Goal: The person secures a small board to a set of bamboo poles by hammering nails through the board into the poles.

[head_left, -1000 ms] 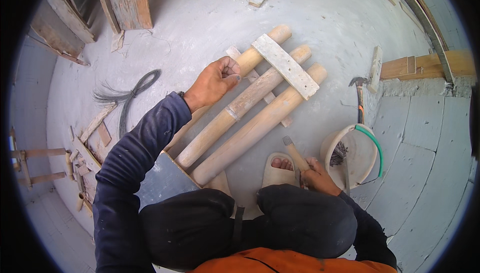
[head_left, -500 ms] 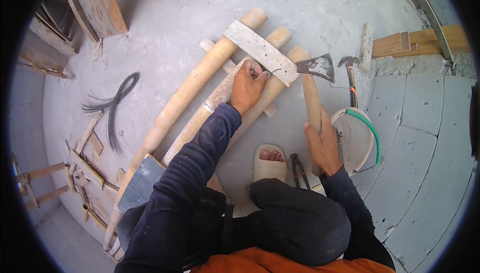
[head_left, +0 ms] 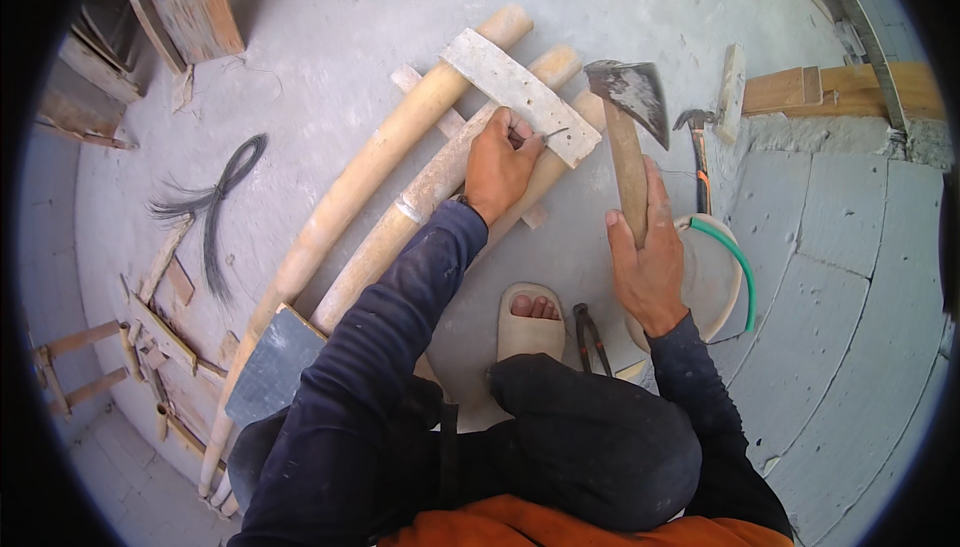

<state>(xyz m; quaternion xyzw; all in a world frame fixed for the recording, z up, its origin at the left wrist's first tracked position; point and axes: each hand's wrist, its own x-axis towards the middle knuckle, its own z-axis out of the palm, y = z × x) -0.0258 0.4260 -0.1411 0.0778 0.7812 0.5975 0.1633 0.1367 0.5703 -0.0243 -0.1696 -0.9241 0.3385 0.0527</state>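
My left hand (head_left: 502, 165) is closed, its thumb and fingers pinching a dark nail (head_left: 556, 134) above a pale, dusty board (head_left: 510, 77). That board lies across three round wooden poles, including the left pole (head_left: 385, 157), the middle pole (head_left: 450, 167) and the right pole (head_left: 540, 182). Wrapped round the wooden handle of a hatchet (head_left: 628, 162), my right hand (head_left: 648, 257) holds it upright to the right of the board. The hatchet's broad, worn steel head stands beyond the hand, close to the board's right end.
Pincers (head_left: 590, 339) lie beside my sandalled foot (head_left: 532, 319). A bucket (head_left: 705, 322) with a green hose (head_left: 738, 262) on its rim stands at right, near a claw hammer (head_left: 701, 162). A wire bundle (head_left: 225, 197) and scrap wood (head_left: 165, 332) lie left. A grey sheet (head_left: 275, 365) covers the poles' near ends.
My right hand has risen slightly with the hatchet, and its head has swung up and away from the board's end. My left hand stays at the board, pinching the nail.
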